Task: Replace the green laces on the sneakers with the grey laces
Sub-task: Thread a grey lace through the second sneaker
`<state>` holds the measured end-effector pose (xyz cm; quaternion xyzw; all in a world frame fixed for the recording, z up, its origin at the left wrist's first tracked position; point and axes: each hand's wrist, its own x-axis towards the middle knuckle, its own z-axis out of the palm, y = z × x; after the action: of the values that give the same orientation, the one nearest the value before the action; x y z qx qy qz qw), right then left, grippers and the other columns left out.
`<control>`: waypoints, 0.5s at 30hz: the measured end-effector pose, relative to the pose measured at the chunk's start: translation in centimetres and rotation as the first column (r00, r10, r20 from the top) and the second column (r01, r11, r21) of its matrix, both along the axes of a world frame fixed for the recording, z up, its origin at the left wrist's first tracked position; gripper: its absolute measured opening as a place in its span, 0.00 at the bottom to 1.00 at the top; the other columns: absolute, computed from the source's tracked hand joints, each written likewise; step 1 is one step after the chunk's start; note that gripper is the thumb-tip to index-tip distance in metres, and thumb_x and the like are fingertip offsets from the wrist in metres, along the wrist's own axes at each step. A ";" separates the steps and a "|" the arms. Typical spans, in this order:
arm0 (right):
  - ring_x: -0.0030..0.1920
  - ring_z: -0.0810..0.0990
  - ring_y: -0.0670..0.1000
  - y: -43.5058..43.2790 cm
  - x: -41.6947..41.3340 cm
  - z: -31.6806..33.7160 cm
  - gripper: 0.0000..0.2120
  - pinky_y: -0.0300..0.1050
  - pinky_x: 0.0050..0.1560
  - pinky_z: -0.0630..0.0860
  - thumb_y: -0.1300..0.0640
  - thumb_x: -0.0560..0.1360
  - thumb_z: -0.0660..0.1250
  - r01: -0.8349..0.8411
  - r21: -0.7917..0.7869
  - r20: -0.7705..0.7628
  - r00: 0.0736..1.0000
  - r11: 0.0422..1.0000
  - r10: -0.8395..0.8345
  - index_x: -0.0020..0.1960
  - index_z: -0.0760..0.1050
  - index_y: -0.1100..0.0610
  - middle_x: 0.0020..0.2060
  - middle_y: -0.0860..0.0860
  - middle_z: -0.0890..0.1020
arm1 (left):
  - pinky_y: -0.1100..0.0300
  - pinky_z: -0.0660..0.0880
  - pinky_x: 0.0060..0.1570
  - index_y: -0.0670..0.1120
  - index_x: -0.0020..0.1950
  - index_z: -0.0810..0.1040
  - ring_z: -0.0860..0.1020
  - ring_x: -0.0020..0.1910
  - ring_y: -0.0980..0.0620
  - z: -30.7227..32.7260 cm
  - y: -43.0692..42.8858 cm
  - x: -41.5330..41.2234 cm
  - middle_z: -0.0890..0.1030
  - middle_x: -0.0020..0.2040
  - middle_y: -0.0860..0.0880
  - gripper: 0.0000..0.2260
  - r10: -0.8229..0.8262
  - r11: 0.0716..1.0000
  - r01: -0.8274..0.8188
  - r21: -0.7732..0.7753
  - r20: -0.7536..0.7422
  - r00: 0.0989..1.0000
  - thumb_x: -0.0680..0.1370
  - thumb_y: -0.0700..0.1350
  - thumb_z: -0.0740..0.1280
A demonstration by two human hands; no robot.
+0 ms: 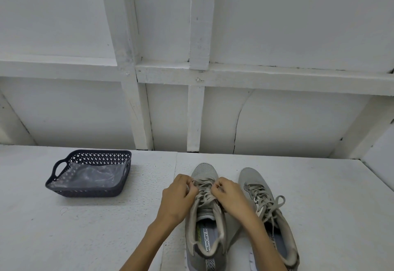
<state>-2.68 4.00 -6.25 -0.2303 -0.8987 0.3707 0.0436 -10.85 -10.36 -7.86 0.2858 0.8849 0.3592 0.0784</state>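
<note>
Two grey sneakers stand side by side on the white table, toes pointing away from me. The left sneaker (205, 217) carries a grey lace (203, 189) crossed over its tongue. My left hand (178, 198) pinches the lace at the shoe's left eyelets. My right hand (229, 196) pinches it at the right eyelets. The right sneaker (268, 213) is laced in grey with a tied bow (275, 204) and nobody touches it. No green lace shows anywhere.
A dark perforated plastic basket (89, 173) with handles sits on the table to the left, holding a clear plastic bag. A white panelled wall rises behind the table's far edge (277, 156).
</note>
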 end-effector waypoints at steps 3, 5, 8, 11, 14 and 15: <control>0.30 0.68 0.42 0.3 -0.2 0.3 0.07 0.39 0.31 0.64 0.51 0.77 0.68 0.002 -0.020 -0.028 1.000 1.000 -0.002 0.42 0.77 0.53 0.28 0.45 0.72 | 0.57 0.71 0.52 0.52 0.47 0.74 0.79 0.46 0.57 0.2 -0.2 0.0 0.77 0.54 0.58 0.06 -0.016 1.000 0.016 0.005 0.014 1.000 0.80 0.51 0.60; 0.28 0.68 0.42 0.5 -0.5 0.7 0.07 0.38 0.30 0.65 0.52 0.75 0.70 -0.012 -0.006 -0.026 1.000 1.000 0.012 0.41 0.79 0.54 0.27 0.45 0.71 | 0.57 0.71 0.52 0.54 0.45 0.75 0.79 0.44 0.59 0.5 -0.1 -0.4 0.78 0.52 0.59 0.07 -0.032 0.999 0.032 0.005 0.026 0.999 0.78 0.55 0.64; 0.31 0.70 0.45 0.3 -1.0 1.4 0.07 0.36 0.31 0.64 0.57 0.76 0.67 -0.045 0.119 0.046 0.998 0.992 0.040 0.40 0.78 0.54 0.29 0.46 0.73 | 0.56 0.72 0.54 0.55 0.43 0.76 0.78 0.47 0.59 1.0 0.2 -0.9 0.78 0.54 0.60 0.08 -0.075 0.996 0.075 -0.057 0.007 0.997 0.76 0.58 0.66; 0.39 0.73 0.51 0.0 -1.2 1.0 0.07 0.43 0.38 0.65 0.59 0.77 0.61 -0.052 0.142 0.088 0.995 0.989 0.039 0.42 0.75 0.57 0.35 0.50 0.75 | 0.56 0.73 0.55 0.55 0.43 0.75 0.79 0.49 0.58 0.9 0.1 -0.7 0.79 0.55 0.59 0.06 -0.077 0.997 0.077 -0.028 0.018 0.997 0.77 0.55 0.66; 0.37 0.70 0.47 -0.3 -0.3 0.0 0.10 0.43 0.38 0.65 0.57 0.79 0.60 0.016 -0.069 0.014 1.000 0.998 -0.015 0.40 0.66 0.54 0.35 0.48 0.72 | 0.59 0.72 0.49 0.54 0.45 0.74 0.79 0.45 0.58 0.3 -0.5 -0.2 0.80 0.51 0.58 0.05 -0.027 0.999 0.026 0.044 0.038 0.999 0.79 0.53 0.64; 0.36 0.68 0.46 -0.4 0.0 -0.3 0.11 0.41 0.37 0.64 0.56 0.80 0.59 0.062 -0.149 -0.025 0.997 0.987 -0.066 0.39 0.65 0.54 0.35 0.48 0.71 | 0.60 0.71 0.46 0.54 0.44 0.74 0.79 0.42 0.58 0.1 -0.6 -0.1 0.80 0.49 0.58 0.05 -0.004 0.997 0.000 0.074 0.043 0.999 0.79 0.52 0.64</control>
<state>-2.72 3.58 -6.56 -0.2562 -0.8600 0.4384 0.0515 -10.90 -10.98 -7.80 0.2816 0.8689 0.3976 0.0873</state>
